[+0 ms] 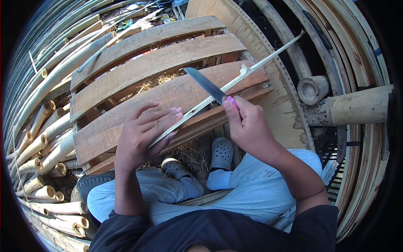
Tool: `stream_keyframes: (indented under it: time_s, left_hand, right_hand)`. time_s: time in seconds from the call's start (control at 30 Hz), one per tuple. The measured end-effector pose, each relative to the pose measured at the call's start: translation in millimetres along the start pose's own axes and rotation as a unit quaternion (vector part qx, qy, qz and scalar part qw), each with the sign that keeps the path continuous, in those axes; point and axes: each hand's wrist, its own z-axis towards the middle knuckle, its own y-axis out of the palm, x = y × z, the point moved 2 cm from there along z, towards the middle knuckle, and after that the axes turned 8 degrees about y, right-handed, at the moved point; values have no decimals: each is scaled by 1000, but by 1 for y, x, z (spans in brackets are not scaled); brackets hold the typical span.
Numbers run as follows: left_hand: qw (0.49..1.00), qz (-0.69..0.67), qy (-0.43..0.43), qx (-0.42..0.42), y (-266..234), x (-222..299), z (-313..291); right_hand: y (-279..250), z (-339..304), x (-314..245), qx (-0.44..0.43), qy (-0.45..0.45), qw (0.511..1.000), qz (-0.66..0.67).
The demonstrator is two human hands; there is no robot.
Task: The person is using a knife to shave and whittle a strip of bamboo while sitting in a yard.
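Observation:
A long, pale split bamboo strip [226, 87] slants across a slatted wooden pallet [168, 98], its far end reaching past the pallet's right edge. It has a bulging node along its far half. My left hand [145, 132] grips the near end, the fingers laid over the strip and the thumb below. In my right hand [249, 124] is a knife [205, 85], held by a pink handle that the fingers mostly cover. Its dark blade points up and to the left, crossing the strip near the middle. Whether the edge touches the strip, I cannot tell.
Stacked bamboo poles [54, 134] fill the left side. A curved wooden sheet [289, 105] and a thick bamboo post [357, 106] are at the right, with long bamboo slats [352, 42] behind. Shavings [161, 82] lie between the pallet boards. My feet in clogs [221, 153] are below the pallet.

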Motion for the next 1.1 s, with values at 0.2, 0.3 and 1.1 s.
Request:
stream_keyframes:
  time_s: [0.2, 0.3, 1.1]
  left_hand:
    - [997, 64, 49, -14, 2, 5, 3]
    - [997, 55, 61, -5, 3, 6, 3]
    - [999, 22, 44, 8, -2, -1, 0]
  right_hand:
    - [-5, -3, 2, 15, 19, 999, -40]
    - [-28, 16, 13, 19, 42, 998, -45]
    - [-34, 20, 21, 83, 112, 990, -11]
